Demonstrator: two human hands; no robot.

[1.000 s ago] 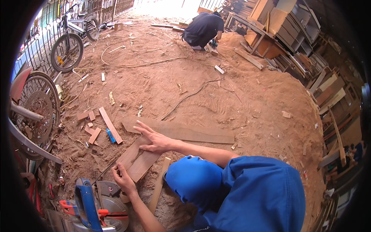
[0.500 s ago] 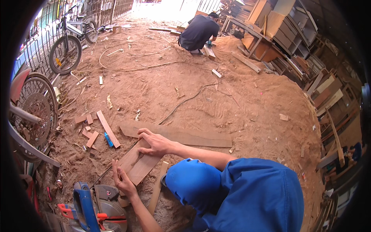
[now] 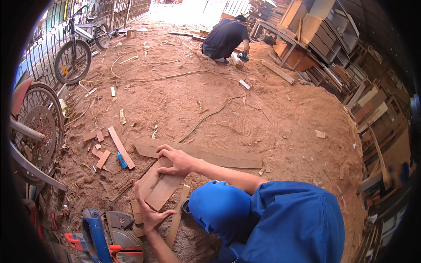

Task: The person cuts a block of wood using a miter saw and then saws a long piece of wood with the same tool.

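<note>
From my remote seat I am counting two hands around one short board [image 3: 169, 186]. The right hand [image 3: 174, 161] is gripping its far end, thumb lying on the face and fingers curling over the edge. The left hand [image 3: 151, 217] is holding nothing that I can see; it is spreading wide by the board's near end, thumb well apart from the fingers. Whether it is touching the board, I cannot tell. The board is lying slantwise between the two.

One narrow strip [image 3: 180, 201] is lying to the right of the left hand, near its thumb tip. One power saw [image 3: 98, 236] with a blue handle is standing to the left of that hand, two wood blocks [image 3: 136, 211] showing between them.

Just beyond the right-hand grip, one long board [image 3: 210, 154] is lying crosswise. Left of the grip, one slim reddish stick [image 3: 121, 147] is lying beside one blue tool [image 3: 121, 160], and about six smaller offcuts [image 3: 103, 159] are scattering past them.

Farther beyond, one dark cable [image 3: 210, 115] is running toward one white block [image 3: 244, 84], and one co-worker [image 3: 224, 38] is crouching over one power tool [image 3: 243, 56]. Far left of the grip, one bicycle [image 3: 83, 33] is standing, and one large spoked wheel [image 3: 39, 122] is showing nearer.
</note>
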